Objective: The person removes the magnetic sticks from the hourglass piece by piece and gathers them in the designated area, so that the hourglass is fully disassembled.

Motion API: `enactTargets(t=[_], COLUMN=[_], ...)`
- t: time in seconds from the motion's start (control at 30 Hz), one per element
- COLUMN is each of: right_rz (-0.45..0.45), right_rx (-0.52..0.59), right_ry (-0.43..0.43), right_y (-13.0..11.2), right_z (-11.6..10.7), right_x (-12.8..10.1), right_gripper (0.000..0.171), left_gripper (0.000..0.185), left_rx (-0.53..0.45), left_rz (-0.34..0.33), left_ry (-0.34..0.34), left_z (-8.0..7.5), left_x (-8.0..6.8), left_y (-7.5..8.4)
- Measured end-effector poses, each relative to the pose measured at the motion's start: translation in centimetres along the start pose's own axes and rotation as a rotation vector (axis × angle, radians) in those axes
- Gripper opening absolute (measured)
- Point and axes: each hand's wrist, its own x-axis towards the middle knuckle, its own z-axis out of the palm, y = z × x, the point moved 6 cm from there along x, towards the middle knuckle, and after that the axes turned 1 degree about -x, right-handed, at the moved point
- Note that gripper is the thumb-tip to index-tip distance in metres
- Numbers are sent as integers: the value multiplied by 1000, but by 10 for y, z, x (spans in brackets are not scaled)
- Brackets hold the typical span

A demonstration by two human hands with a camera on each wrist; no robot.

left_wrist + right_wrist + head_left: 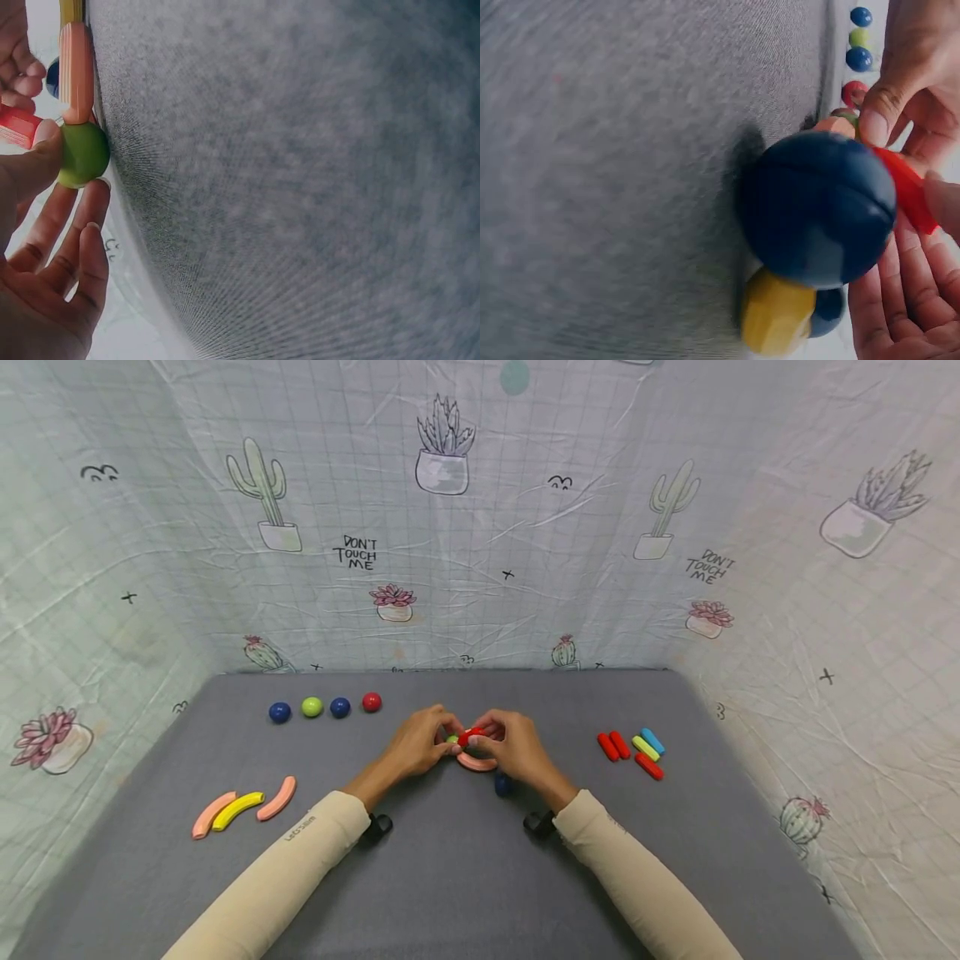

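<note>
left hand pinched green ball | right hand pinched red stick, its end at that ball | pink curved piece just beneath both grips | build looked barely begun: four balls, three curved pieces, five sticks lay unused well apart

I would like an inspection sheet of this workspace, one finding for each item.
Surface: grey felt table.
Job's things: red stick, green ball, pink curved piece, blue ball.
Clutter: row of four balls; three curved pieces; five straight sticks.
Grips: left hand touches the green ball; right hand pinches the red stick.
Cables: nothing seen.
Surroundings: cactus-print cloth walls.
</note>
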Motion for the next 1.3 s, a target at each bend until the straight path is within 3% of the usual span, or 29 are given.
enactTargets(t=[0.17, 0.27, 0.6, 1.07, 1.3], right_rz=[43, 55, 124, 222, 307], right_rx=[114, 120, 43, 8, -83], right_ry=[21, 36, 118, 254, 259], right_y=[11, 15, 48, 116, 141], right_z=[-10, -22, -71, -165, -194], right_x=[-2, -6, -25, -49, -53], right_gripper=[12, 14, 20, 26, 30], left_gripper=[14, 13, 15, 13, 13], left_rx=[-8, -11, -14, -10, -4], left_rz=[-2, -6, -30, -29, -23], left_ry=[-6, -8, -28, -18, -22], left_z=[0, -1, 1, -1, 0], left_x=[0, 0, -1, -1, -1], left_y=[0, 0, -1, -2, 0])
